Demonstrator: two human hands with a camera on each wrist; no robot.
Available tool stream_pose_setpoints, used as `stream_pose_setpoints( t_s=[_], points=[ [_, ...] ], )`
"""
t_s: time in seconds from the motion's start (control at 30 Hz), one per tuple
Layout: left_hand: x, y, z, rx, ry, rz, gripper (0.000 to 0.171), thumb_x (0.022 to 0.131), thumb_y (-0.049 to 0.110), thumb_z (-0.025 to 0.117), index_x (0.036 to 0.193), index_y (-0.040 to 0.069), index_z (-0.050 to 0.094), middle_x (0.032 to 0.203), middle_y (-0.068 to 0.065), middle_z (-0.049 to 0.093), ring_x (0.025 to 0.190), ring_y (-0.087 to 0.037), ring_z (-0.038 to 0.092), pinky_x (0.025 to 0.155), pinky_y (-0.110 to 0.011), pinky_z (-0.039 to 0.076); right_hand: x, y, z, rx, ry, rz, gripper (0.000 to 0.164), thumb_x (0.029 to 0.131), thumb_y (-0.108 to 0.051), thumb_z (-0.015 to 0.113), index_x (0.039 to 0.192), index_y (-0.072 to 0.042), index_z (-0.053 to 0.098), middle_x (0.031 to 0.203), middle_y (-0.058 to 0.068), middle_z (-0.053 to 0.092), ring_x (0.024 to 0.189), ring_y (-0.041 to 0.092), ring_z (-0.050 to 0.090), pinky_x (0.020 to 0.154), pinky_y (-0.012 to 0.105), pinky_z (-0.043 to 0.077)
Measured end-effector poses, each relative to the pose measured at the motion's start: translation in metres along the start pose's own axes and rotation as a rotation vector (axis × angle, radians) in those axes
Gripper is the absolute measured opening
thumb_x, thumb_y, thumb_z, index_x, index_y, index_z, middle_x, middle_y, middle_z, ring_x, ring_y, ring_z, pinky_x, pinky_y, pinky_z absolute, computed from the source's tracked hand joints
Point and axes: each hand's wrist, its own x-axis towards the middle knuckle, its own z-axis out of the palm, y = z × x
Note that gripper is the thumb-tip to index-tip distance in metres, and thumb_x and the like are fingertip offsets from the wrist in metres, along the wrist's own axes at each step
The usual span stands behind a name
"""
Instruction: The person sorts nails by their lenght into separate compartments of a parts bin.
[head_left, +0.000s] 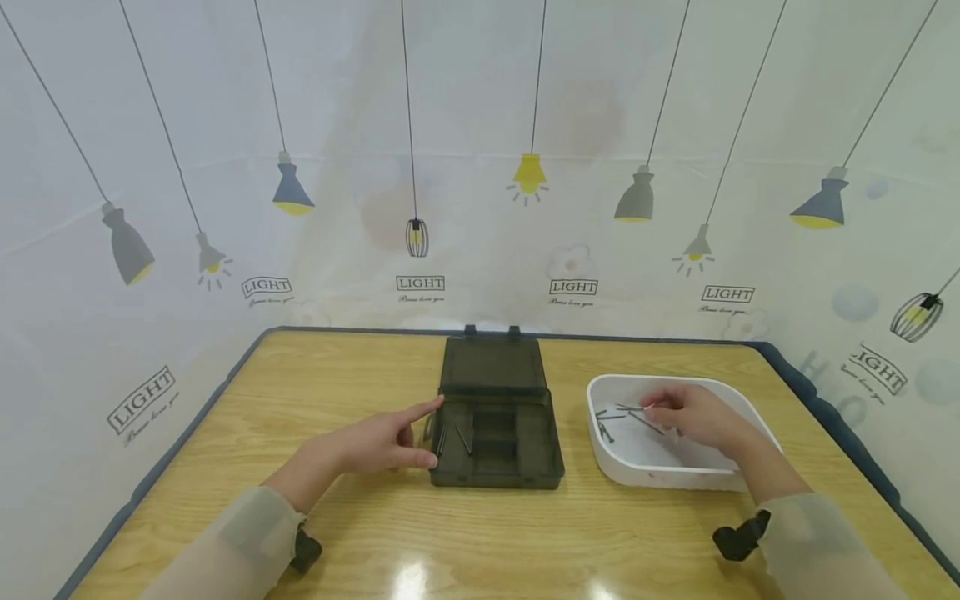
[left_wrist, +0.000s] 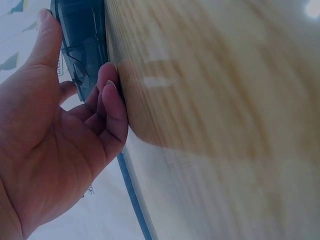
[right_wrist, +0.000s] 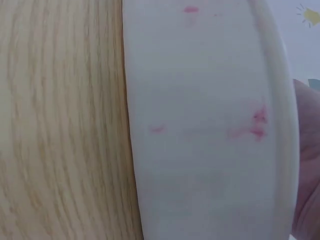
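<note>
A dark see-through compartment box (head_left: 517,479) lies with its lid (head_left: 491,364) folded back. Several thin dark metal rods, like nails or screws (head_left: 463,439), lie in its left compartment. My left hand (head_left: 378,442) is at the box's left side, index finger stretched along the edge and thumb at the front corner. Its other fingers curl close to the tabletop in the left wrist view. Over the white tray (head_left: 611,467), my right hand (head_left: 693,414) pinches a nail-like rod (head_left: 633,408) between thumb and fingertips. More such rods (head_left: 606,432) lie in the tray's left part.
The wooden table (head_left: 330,533) has a dark blue border along its back and sides. Behind it hangs a pale cloth (head_left: 480,200) printed with lamps. The tray's outer wall (right_wrist: 200,165) shows reddish marks and hides most of my right hand in the right wrist view.
</note>
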Motion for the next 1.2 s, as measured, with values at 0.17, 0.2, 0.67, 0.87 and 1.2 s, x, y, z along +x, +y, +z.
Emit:
stream_pose_setpoints(
  t_s=[0.17,0.2,0.67,0.87,1.2],
  points=[
    [0.001,-0.001,0.001,0.009,0.003,-0.005,0.101,0.102,0.054,0.075,0.179,0.03,0.014,0.09,-0.003,0.071,0.077,-0.017,0.064,0.07,-0.034,0.051,-0.005,-0.007,0.002,0.032,0.0,-0.027,0.036,0.112,-0.028,0.065,0.141,-0.009,0.072,0.125,0.011,0.073,0.102,0.026,0.06,0.082,0.036,0.054],
    [0.001,-0.001,0.001,0.01,0.004,-0.006,0.101,0.102,0.054,0.076,0.179,0.031,0.014,0.09,-0.003,0.071,0.077,-0.017,0.063,0.071,-0.034,0.051,-0.006,-0.009,0.002,0.043,-0.001,-0.032,0.036,0.113,-0.03,0.065,0.142,-0.009,0.071,0.125,0.011,0.073,0.103,0.026,0.06,0.082,0.035,0.054],
    [0.0,0.0,0.002,0.002,0.007,-0.01,0.101,0.102,0.054,0.076,0.179,0.031,0.013,0.09,-0.003,0.071,0.077,-0.018,0.064,0.07,-0.034,0.052,-0.011,-0.047,0.014,0.174,0.042,-0.156,0.035,0.114,-0.036,0.063,0.127,-0.003,0.067,0.113,0.013,0.074,0.092,0.026,0.067,0.071,0.034,0.056],
    [0.001,-0.002,0.001,0.01,0.003,-0.003,0.102,0.102,0.055,0.075,0.179,0.03,0.013,0.09,-0.003,0.071,0.077,-0.018,0.065,0.07,-0.034,0.052,-0.013,-0.07,0.021,0.222,0.082,-0.195,0.036,0.111,-0.029,0.07,0.138,-0.006,0.063,0.106,0.009,0.072,0.083,0.02,0.063,0.068,0.032,0.053],
    [0.001,-0.001,0.001,0.015,0.007,0.003,0.102,0.102,0.054,0.076,0.179,0.03,0.013,0.089,-0.002,0.071,0.076,-0.018,0.065,0.07,-0.035,0.053,-0.003,-0.103,0.042,0.353,0.027,-0.254,0.026,0.113,-0.025,0.066,0.128,-0.004,0.061,0.114,0.019,0.078,0.07,0.021,0.06,0.064,0.03,0.051]
  ],
)
